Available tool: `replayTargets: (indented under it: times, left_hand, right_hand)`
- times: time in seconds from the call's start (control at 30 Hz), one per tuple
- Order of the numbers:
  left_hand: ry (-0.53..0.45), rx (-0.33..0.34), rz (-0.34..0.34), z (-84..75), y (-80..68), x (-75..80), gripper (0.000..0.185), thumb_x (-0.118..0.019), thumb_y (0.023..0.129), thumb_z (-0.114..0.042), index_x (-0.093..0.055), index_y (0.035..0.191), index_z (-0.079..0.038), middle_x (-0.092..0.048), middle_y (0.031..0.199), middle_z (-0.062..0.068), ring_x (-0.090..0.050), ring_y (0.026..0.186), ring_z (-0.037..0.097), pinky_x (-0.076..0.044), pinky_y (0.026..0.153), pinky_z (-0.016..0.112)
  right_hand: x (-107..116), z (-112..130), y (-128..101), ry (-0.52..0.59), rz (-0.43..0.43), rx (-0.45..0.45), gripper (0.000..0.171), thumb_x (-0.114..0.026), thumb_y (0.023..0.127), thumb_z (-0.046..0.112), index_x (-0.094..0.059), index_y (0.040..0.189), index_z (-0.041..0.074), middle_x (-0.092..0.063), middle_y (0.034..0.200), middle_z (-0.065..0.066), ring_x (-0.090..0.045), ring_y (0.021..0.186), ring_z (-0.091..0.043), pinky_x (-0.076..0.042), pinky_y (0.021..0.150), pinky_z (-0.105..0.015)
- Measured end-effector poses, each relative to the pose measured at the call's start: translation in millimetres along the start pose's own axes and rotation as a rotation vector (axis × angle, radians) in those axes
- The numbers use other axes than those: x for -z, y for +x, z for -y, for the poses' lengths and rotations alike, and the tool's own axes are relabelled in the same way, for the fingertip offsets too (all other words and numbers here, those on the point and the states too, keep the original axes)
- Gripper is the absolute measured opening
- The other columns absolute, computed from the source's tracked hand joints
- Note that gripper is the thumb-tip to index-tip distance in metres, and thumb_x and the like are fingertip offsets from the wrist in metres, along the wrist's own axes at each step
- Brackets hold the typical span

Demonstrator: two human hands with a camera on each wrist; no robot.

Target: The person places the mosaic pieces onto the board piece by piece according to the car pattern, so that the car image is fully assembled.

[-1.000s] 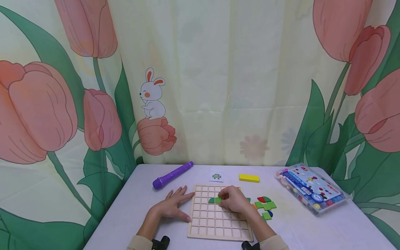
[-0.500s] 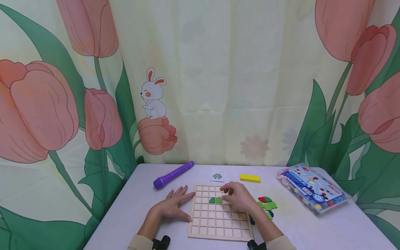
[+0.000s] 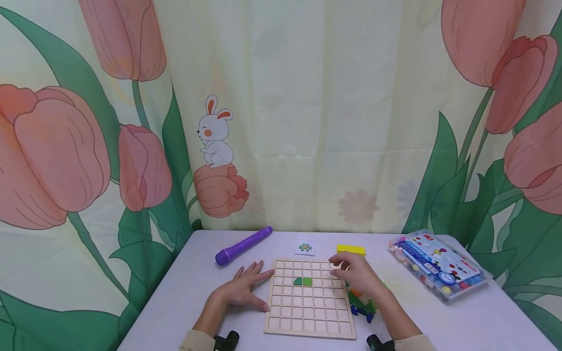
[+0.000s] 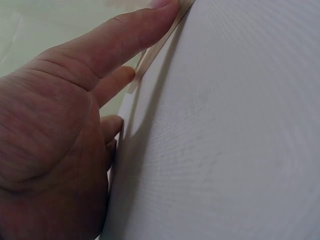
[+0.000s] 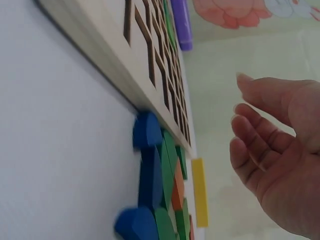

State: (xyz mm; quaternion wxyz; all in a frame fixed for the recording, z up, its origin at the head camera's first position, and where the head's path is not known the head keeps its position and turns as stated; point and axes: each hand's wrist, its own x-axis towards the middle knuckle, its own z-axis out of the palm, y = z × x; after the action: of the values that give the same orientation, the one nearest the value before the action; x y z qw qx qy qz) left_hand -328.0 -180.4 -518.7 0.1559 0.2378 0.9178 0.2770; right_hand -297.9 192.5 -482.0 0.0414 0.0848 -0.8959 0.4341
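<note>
My left hand [image 3: 239, 291] lies spread at the left edge of a wooden grid board [image 3: 307, 312], thumb and fingertips touching its frame. In the left wrist view the thumb meets the board's edge [image 4: 157, 55]. A dark green rounded piece and a lighter green square piece [image 3: 307, 281] sit side by side in the board's upper cells. My right hand [image 3: 360, 279] hovers over the upper right corner, fingers loosely bent and holding nothing. Under it lie loose blue pieces [image 5: 150, 175], green and orange ones too, beside the board, partly hidden by the arm in the head view.
Behind the board lie a small picture card [image 3: 305, 247] and a yellow block [image 3: 351, 250]. A purple microphone-shaped object [image 3: 243, 246] rests at the back left. A clear plastic case [image 3: 439, 265] of colourful small items stands on the right. A tulip-printed curtain hangs behind the table.
My right hand has left the green square piece in the grid, lifted and moved right towards the loose pieces. The left hand stays at the board's edge.
</note>
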Motion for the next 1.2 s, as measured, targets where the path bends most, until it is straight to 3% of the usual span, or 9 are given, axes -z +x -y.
replayTargets:
  times: [0.33,1.2]
  left_hand:
    - [0.005,-0.003,-0.003,-0.5,0.3,-0.2,0.103,-0.085,0.071,-0.064,-0.041,0.160,-0.037,-0.013,0.176,0.010,-0.003,0.164,0.036,0.004,0.129,0.065]
    - [-0.003,0.006,-0.003,-3.1,-2.4,0.5,0.104,-0.086,0.070,-0.063,-0.041,0.160,-0.036,-0.013,0.176,0.011,-0.003,0.163,0.037,0.003,0.128,0.066]
  right_hand:
    - [20,-16,0,-0.084,0.011,-0.043,0.027,-0.080,0.090,0.012,-0.077,0.117,0.013,-0.071,0.108,-0.005,-0.056,0.089,-0.019,-0.052,0.063,-0.024]
    - [20,-32,-2,-0.152,0.135,-0.190,0.020,-0.080,0.088,0.006,-0.079,0.108,0.010,-0.063,0.090,-0.003,-0.055,0.080,-0.019,-0.052,0.067,-0.030]
